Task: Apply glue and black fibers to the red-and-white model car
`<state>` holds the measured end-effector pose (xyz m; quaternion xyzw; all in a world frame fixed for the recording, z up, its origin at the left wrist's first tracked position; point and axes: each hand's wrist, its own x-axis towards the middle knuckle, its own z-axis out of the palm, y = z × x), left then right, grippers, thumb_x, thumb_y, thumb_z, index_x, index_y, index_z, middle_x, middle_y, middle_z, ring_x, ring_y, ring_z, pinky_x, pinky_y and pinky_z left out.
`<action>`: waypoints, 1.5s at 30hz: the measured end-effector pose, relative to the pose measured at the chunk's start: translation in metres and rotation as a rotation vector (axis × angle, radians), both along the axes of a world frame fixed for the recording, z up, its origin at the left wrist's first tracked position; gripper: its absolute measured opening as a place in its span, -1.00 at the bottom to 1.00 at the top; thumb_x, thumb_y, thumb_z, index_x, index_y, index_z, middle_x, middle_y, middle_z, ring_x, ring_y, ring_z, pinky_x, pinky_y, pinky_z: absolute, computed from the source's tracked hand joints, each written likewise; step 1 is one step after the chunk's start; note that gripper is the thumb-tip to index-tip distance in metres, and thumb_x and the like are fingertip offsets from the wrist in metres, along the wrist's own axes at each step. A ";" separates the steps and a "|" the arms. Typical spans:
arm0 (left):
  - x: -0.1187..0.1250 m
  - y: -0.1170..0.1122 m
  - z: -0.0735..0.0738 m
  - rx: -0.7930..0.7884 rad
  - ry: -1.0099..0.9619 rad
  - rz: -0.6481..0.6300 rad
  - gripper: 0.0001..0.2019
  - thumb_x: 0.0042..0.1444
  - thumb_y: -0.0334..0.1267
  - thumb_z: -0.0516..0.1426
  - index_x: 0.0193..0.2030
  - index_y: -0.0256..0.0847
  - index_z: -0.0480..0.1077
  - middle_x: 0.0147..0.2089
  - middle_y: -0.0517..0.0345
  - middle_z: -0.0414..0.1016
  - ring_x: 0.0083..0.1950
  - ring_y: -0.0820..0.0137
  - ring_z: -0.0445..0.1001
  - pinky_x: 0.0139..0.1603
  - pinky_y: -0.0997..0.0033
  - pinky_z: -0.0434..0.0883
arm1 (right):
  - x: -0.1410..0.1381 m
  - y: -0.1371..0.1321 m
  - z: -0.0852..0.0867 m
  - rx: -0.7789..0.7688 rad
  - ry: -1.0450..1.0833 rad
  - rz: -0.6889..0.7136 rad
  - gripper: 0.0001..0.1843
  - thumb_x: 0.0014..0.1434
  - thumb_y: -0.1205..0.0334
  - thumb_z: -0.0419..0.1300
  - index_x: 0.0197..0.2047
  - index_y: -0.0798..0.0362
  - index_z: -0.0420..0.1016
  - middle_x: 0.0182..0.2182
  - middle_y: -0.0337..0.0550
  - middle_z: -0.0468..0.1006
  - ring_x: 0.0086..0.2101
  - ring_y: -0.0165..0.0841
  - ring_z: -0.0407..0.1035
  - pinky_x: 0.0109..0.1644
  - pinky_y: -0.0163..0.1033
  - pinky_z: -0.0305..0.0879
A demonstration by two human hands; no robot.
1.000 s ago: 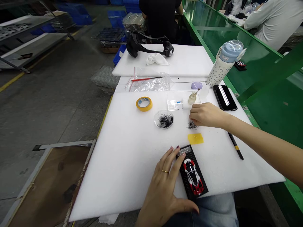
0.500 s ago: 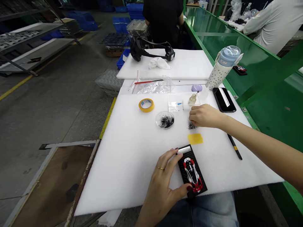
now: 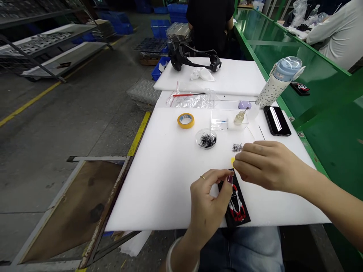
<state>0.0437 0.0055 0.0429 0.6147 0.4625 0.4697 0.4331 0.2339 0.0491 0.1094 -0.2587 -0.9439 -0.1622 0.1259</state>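
Note:
My left hand [image 3: 210, 206] is pinched, thumb against fingertips, just above the top end of a black card with a red and white car picture [image 3: 236, 207] on the white foam pad [image 3: 170, 181]. My right hand [image 3: 265, 164] hovers beside it, fingers curled in a pinch near the left fingertips; what either pinch holds is too small to see. A yellow patch [image 3: 233, 161] peeks out under the right hand. A small pile of black lashes [image 3: 237, 147] lies behind it, and a round clear dish of lashes [image 3: 206, 139] sits further left.
A yellow tape roll [image 3: 185, 120], a clear box with a small bottle [image 3: 229, 120], a black phone [image 3: 277, 120] and a spotted water bottle [image 3: 279, 81] stand at the back. A headset [image 3: 195, 58] lies on the far pad. People sit beyond, along the green bench [image 3: 320, 113].
My right hand left the loose lash pile and came toward me to meet the left hand. The left hand lifted off the card and pinched shut. The camera view shifted left.

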 end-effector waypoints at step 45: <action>0.009 -0.012 -0.001 -0.492 -0.827 -0.335 -0.86 0.21 -0.26 0.25 -0.37 -0.17 0.56 -0.42 0.25 0.49 -0.32 0.49 0.44 -0.16 0.53 0.43 | -0.032 -0.067 -0.028 -0.366 0.968 -0.191 -0.72 0.17 0.61 0.19 -0.15 0.06 0.51 -0.40 -0.18 0.59 -0.41 -0.37 0.53 -0.35 -0.26 0.54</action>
